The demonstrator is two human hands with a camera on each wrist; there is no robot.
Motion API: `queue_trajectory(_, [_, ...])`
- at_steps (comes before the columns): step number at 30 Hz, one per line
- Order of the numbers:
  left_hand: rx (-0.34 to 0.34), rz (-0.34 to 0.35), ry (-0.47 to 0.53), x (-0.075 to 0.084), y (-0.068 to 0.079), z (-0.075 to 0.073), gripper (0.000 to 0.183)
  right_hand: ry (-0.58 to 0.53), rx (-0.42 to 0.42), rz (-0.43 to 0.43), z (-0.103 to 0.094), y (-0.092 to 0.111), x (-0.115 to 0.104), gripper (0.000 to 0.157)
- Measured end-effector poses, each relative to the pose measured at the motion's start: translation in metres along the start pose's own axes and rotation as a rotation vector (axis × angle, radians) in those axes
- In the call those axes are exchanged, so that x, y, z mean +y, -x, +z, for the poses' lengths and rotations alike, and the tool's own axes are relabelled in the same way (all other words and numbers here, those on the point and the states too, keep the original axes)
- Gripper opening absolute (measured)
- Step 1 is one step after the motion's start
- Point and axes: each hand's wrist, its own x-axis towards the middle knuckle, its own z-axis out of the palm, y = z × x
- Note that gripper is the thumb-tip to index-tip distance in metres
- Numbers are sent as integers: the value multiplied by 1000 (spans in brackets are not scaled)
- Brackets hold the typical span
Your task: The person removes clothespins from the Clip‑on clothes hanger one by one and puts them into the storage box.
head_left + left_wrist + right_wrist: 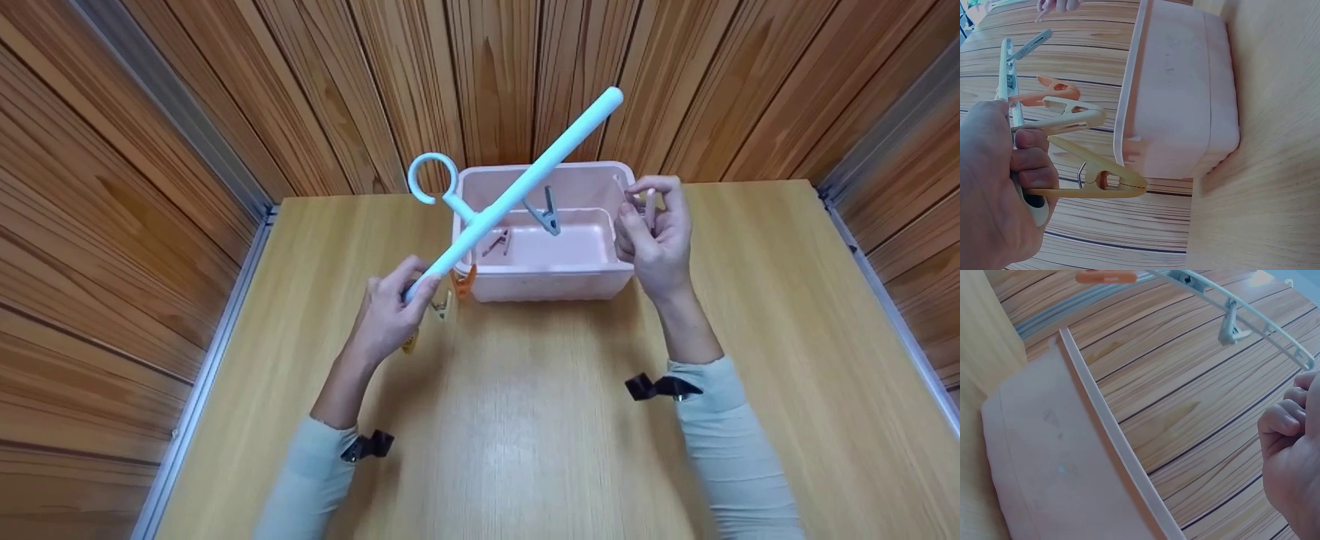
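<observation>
Wooden table [525, 420] | hanger [525, 182] slants from gripping left fingers [403, 271] | right fingers [660, 183] pinch pink clip [650, 206]

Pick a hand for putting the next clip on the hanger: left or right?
Right, likely: the right hand pinches what looks like a pink clip, while the left hand grips the blue hanger.

Left hand [994, 180] gripping a pale hanger [1004, 64], apparently four clips [1094, 117] on it, pink bin [1176, 90] near

no readable text, no legible labels, numbers or signs
</observation>
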Motion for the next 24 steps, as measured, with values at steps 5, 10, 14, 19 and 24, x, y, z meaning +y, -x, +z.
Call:
queue_trajectory(5, [21, 31, -11, 1, 0, 0, 20, 94, -1, 33, -8, -12, -3, 14])
queue_trajectory(10, [25, 56, -34, 1, 1, 1, 20, 152, 19, 82, -13, -22, -3, 17])
queue_trajectory(14, [23, 45, -39, 2, 1, 1, 19, 211, 20, 99, -18, -29, -2, 19])
queue_trajectory(19, [27, 38, -49, 3, 2, 0, 20, 263, 1, 137, -24, -38, 4, 19])
queue_trajectory(24, [22, 12, -32, 2, 2, 1, 20, 301, -4, 207, -28, -41, 13, 18])
